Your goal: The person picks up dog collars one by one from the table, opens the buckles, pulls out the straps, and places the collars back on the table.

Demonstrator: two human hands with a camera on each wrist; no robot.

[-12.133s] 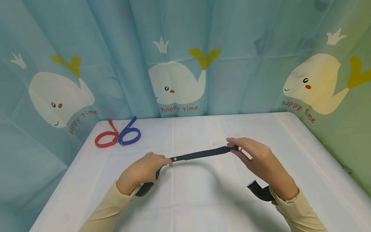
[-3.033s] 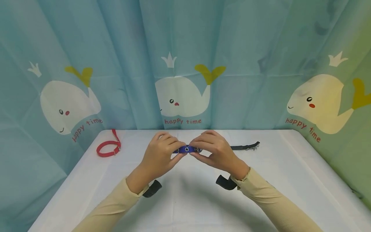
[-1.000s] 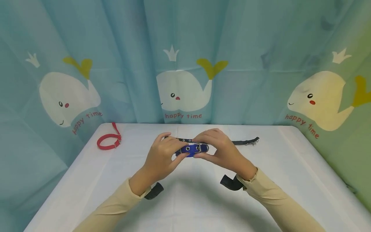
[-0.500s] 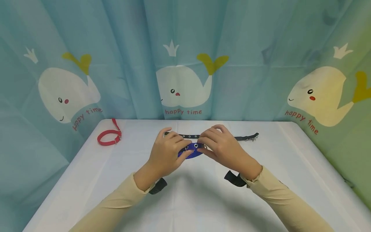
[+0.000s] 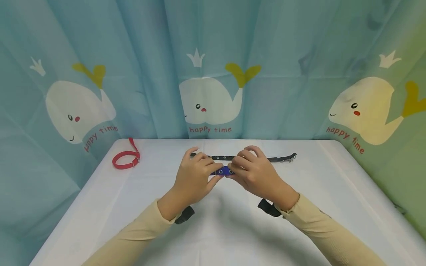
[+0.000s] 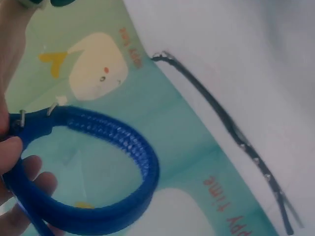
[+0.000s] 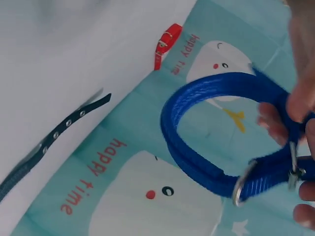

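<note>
Both hands hold a blue pet collar (image 5: 225, 171) above the middle of the table. My left hand (image 5: 196, 177) pinches it between thumb and fingers at one side of the buckle area. With its thumb and fingers, my right hand (image 5: 254, 171) grips the other side, covering the metal buckle in the head view. In the right wrist view the blue collar (image 7: 194, 164) forms a loop, with a D-ring and the buckle near the fingers. A loose strap end hangs past the left fingers in the left wrist view.
A black collar (image 5: 279, 159) lies stretched out behind the hands, with eyelets along one end and metal hardware at the other. At the far left corner sits a red collar (image 5: 124, 165) in a loop. The white table (image 5: 133, 218) ends at a whale-print curtain (image 5: 149, 74).
Earlier the hands held the black collar while the blue one lay beside the red one. Now the black lies on the table. Since a second ago, the fingers have shifted along the blue strap.
</note>
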